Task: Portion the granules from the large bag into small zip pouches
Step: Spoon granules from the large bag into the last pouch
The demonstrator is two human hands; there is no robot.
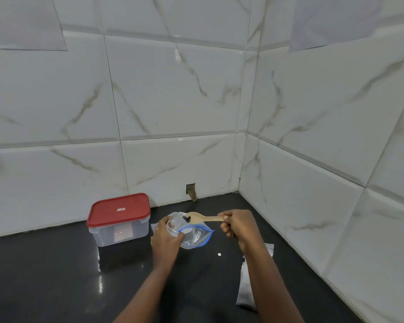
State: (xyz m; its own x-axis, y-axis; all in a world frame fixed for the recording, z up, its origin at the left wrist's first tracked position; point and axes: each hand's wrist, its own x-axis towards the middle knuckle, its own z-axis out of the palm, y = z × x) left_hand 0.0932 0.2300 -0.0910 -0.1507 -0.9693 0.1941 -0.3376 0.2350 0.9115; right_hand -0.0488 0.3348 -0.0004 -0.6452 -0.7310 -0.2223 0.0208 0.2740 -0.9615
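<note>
My left hand (166, 238) grips a small clear zip pouch (196, 236) with a blue zip strip, its mouth held open above the dark counter. My right hand (237, 226) pinches the handle of a wooden spoon (201, 217). The spoon's bowl carries a few dark granules and hovers just above the pouch's mouth. Behind the pouch, a larger clear bag (176, 216) shows partly, mostly hidden by my left hand and the pouch.
A clear plastic box with a red lid (119, 220) stands at the left against the tiled wall. White packets (245, 290) lie on the black counter (56, 276) under my right forearm. A tiny white speck (219, 254) lies on the counter. Tiled walls meet in a corner at the right.
</note>
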